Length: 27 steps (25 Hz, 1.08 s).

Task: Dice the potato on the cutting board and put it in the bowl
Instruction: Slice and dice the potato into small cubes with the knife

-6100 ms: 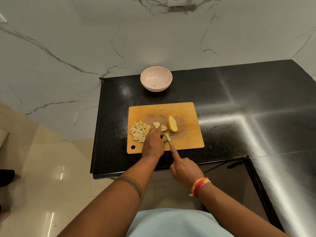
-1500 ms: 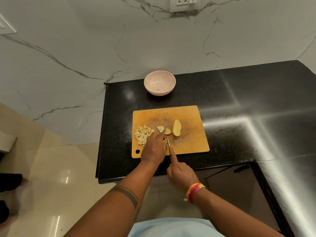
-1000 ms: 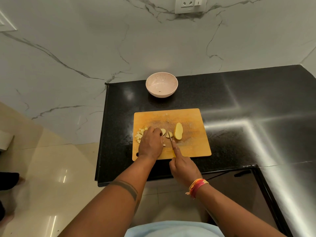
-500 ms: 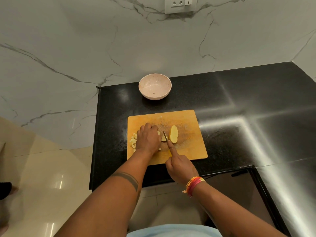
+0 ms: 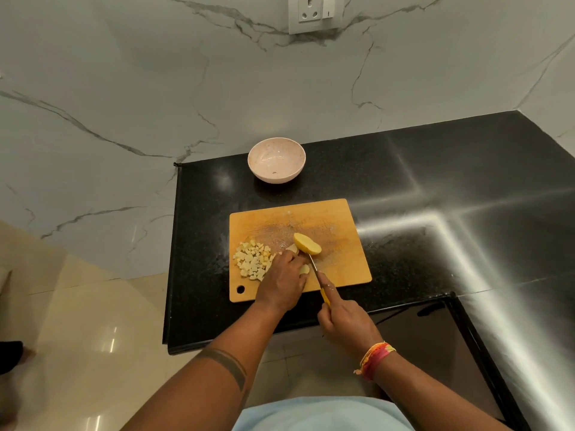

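A wooden cutting board [image 5: 342,219] lies on the black counter. A pile of diced potato [image 5: 252,261] sits at its left side. A larger potato piece [image 5: 307,243] lies near the board's middle, with a small slice [image 5: 292,248] beside it. My left hand [image 5: 284,281] rests on the board and holds down a potato slice [image 5: 304,269] with curled fingers. My right hand [image 5: 345,321] grips a yellow-handled knife [image 5: 315,266], forefinger along its spine, blade just right of that slice. A pink bowl [image 5: 276,160] stands behind the board.
The counter [image 5: 435,181] ends at its left edge just beyond the board, with tiled floor [image 5: 77,321] below. A marble wall with a socket [image 5: 314,12] rises behind the bowl. A dark cabinet front [image 5: 429,331] is below the counter's front edge.
My left hand has drawn back toward the board's front, uncovering the diced pile. It now holds a slice nearer to me, with the knife blade beside it.
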Motion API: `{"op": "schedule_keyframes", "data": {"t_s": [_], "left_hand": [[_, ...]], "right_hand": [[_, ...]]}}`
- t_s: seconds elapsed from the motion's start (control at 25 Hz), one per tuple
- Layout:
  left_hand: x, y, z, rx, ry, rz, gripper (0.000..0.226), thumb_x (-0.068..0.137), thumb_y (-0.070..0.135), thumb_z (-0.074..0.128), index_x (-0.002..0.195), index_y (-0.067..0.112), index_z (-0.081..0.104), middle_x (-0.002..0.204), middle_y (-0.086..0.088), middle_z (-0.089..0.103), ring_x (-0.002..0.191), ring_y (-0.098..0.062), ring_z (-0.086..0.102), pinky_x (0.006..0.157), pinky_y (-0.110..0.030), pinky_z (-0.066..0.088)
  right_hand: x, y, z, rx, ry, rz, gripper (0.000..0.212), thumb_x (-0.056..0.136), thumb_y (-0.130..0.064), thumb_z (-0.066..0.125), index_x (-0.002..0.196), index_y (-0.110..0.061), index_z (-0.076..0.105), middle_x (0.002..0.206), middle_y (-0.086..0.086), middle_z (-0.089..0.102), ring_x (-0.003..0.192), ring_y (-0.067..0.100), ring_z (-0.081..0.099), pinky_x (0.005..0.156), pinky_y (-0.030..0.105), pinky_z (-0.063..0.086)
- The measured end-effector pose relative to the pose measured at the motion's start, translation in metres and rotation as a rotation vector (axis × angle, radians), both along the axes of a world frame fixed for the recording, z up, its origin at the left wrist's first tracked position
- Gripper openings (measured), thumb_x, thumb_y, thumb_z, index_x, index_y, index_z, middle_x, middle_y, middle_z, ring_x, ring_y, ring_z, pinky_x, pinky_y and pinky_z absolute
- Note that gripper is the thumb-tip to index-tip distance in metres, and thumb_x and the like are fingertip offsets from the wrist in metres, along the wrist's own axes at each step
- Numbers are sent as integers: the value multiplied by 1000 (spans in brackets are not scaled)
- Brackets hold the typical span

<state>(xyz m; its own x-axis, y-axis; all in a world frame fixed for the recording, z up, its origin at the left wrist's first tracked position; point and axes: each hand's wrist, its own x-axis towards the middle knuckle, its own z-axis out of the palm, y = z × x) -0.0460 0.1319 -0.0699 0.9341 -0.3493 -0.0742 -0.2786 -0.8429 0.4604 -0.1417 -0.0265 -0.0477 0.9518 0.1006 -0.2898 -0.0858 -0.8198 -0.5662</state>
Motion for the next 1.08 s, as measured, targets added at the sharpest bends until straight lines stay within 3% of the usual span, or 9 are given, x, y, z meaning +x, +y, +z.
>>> {"op": "schedule_keyframes", "data": {"t_s": [0.28, 0.52, 1.08], "left_hand": [[-6, 2, -1, -24, 37, 96, 38, 96, 31, 62, 134, 28, 59, 118, 5, 47, 111, -16, 48, 92, -35, 49], [-9, -2, 0, 11, 15, 123, 36, 100, 28, 59, 135, 21, 59, 125, 1, 49, 116, -18, 46, 94, -33, 48], [-4, -3, 0, 108, -24, 117, 33, 101, 34, 56, 130, 22, 65, 123, 0, 52, 112, -20, 45, 95, -32, 45]], "right_hand": [[-8, 0, -2, -31, 83, 1, 78, 101, -29, 40, 161, -38, -8, 67, -1, 59, 56, 19, 55, 50, 37, 38], [0, 12, -3, -63, 83, 11, 77, 100, -28, 40, 162, -33, -5, 66, 0, 59, 55, 21, 56, 53, 40, 44], [-28, 12, -3, -197, 121, 65, 84, 100, -28, 38, 159, -30, -21, 71, 0, 59, 53, 16, 50, 47, 32, 33]]}}
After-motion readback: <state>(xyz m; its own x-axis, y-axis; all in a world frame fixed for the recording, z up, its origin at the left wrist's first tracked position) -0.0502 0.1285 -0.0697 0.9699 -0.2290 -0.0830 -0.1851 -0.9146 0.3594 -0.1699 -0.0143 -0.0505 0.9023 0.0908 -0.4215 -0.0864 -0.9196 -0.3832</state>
